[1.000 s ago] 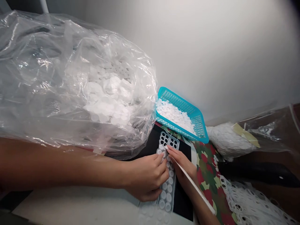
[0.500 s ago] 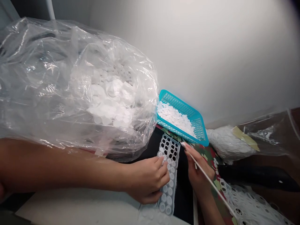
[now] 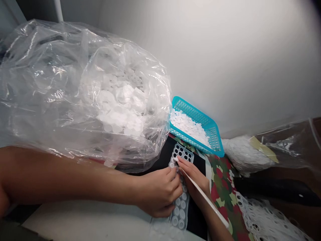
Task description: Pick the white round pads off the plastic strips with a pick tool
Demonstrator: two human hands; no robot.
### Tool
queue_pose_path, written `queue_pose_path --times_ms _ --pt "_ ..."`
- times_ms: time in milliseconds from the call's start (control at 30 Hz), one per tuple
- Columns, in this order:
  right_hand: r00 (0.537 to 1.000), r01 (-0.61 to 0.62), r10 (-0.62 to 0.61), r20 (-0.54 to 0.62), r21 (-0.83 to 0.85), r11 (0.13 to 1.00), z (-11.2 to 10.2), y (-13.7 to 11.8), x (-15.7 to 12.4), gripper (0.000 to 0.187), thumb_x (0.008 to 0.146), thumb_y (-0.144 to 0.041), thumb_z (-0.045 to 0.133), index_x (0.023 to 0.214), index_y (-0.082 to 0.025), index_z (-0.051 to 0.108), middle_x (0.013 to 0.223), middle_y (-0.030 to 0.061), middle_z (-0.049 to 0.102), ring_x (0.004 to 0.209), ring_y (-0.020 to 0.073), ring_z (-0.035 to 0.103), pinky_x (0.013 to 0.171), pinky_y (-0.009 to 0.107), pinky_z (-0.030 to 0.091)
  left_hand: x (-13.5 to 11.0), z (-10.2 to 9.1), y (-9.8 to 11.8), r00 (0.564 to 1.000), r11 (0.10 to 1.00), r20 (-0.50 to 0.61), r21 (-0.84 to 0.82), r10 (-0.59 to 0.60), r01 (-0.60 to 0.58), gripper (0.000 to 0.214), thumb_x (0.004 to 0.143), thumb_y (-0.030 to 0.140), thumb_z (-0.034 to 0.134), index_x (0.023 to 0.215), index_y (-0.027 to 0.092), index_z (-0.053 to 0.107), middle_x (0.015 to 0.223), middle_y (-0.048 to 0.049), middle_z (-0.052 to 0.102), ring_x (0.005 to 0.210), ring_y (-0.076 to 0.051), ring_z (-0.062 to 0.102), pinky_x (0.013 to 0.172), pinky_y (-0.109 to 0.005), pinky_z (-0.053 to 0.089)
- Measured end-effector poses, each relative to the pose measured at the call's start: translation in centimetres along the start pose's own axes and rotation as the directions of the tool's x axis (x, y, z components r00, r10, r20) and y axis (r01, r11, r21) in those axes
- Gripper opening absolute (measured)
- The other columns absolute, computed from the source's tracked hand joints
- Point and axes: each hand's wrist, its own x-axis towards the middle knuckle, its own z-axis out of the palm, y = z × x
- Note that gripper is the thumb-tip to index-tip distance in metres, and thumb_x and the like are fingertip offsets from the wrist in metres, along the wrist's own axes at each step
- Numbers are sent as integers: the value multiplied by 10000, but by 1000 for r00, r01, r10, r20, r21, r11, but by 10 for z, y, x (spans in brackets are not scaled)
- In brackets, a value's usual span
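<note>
Left hand (image 3: 158, 193) curled on perforated strip (image 3: 181, 214) over black mat (image 3: 198, 167), fingers (image 3: 173, 173) closed at strip's edge, any held disc hidden; right hand (image 3: 194, 177) pinching thin white rod (image 3: 205, 197), tip at strip. Far-end holes (image 3: 180, 150) unfilled, next up.

Look at that left arm (image 3: 75, 175) stretched across from the left, left hand (image 3: 157, 192) curled tight, fingertips pressing down! Right hand (image 3: 193, 175) reaching in from the near right, its slim fingers (image 3: 188, 169) extended, just beside the left!
</note>
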Motion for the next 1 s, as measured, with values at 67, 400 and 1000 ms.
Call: queue_pose_path --times_ms 67,400,1000 --pt "1000 -5 5 4 13 1000 0 -2 2 437 901 -89 435 1309 -236 491 1289 71 570 1173 195 553 988 354 489 -1 0 2 1000 999 -11 29 -13 13 435 801 364 448 1029 27 604 1044 -211 627 918 -336 584 895 -460 386" --pt "1000 11 -9 -30 73 997 -2 -6 10 336 899 -123 453 1196 -199 590 1249 83 604 1158 200 569 984 350 493 -1 0 4 999 998 -13 56 -29 30 427 805 371 444 1026 45 607 1025 -192 639 878 -318 603 862 -459 408" --pt "999 -45 45 -26 3 999 0 -11 7 402 903 -87 424 1263 -217 548 1281 80 576 1161 193 559 992 341 477 0 0 4 1000 998 -9 59 -25 25 424 791 366 441 1019 44 597 1028 -207 641 864 -328 620 832 -446 403"
